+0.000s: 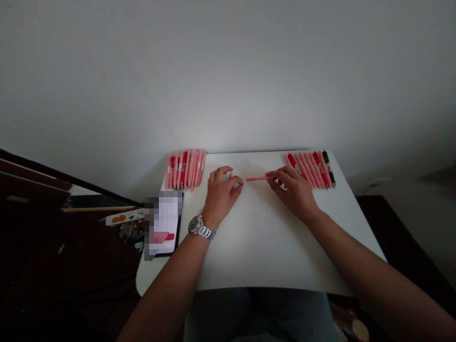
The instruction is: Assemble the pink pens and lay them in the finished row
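On a small white table [263, 247], my right hand [294, 190] pinches one end of a slim pink pen part [257, 178] that points left toward my left hand. My left hand [223, 192], with a metal watch on its wrist, is curled shut around a small whitish piece that barely shows between the fingers. A row of pink and red pens [184, 168] lies at the table's far left corner. A second row of pink, red and one black pen [312, 167] lies at the far right corner, just behind my right hand.
A phone [164, 223] with a lit screen lies at the table's left edge. A white wall rises right behind the table. Dark furniture and clutter stand to the left, and a dark floor lies to the right.
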A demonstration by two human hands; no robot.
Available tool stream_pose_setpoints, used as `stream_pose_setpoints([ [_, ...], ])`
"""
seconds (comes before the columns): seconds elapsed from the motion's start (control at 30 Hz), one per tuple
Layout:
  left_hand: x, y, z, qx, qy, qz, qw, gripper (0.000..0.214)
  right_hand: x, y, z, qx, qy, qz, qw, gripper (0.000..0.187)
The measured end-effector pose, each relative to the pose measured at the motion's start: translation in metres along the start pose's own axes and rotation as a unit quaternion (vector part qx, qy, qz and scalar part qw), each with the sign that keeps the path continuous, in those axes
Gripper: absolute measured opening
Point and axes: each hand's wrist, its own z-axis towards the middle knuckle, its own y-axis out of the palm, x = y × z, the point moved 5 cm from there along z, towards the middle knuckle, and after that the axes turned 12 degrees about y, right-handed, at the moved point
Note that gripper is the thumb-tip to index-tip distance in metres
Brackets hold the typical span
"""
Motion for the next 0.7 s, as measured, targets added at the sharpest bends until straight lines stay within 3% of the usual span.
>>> stream_pose_setpoints([
  [0.7, -0.0020, -0.0026, -0.0016, 0.000, -0.029, 0.015, 0.999, 0.017, 0.0077, 0.0091, 0.0013, -0.058, 0.042, -0.008, 0.997, 0.015],
])
